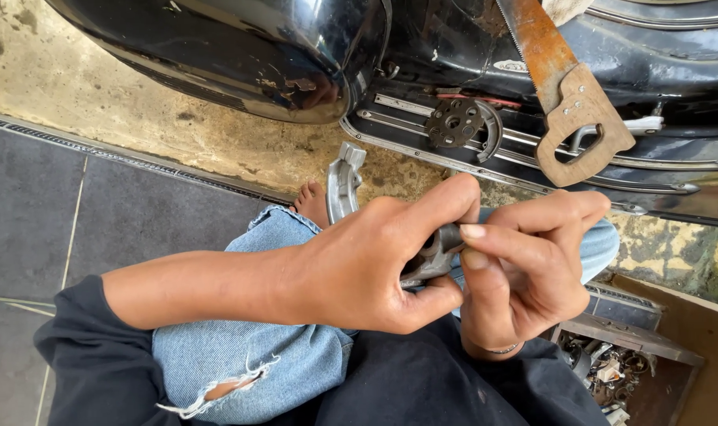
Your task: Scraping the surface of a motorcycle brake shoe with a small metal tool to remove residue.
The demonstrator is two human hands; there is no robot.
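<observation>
1. A black scooter body (241, 55) filled the top of the view, glossy and curved, with one small pale oval label (510, 65) on the dark panel near the saw blade; its print was too small to tell.
2. Its footboard (674, 170) ran along the right, edged with bright metal strips.
3. Grey floor tiles (28, 205) lay open at the left, bounded by a narrow drain grate (122, 156) and stained concrete (59, 79) beyond; that was the widest free room.
4. The person's blue ripped jeans (248, 355) and a bare foot (313, 202) sat below the scooter.
5. A rusty handsaw (568, 99) with a wooden handle leaned on the footboard.
6. A box of small metal parts (611, 367) stood at lower right, close to the knee.
7. The left hand (367, 264) was wrapped around a grey cast metal part (431, 256), thumb beneath, forefinger over it.
8. The right hand (525, 272) pinched the same part's end with narrow fingertips, touching the left.
9. The part's curved silver arm (342, 183) stuck up above the left hand.
10. A round perforated disc (454, 122) rested on the footboard.
</observation>
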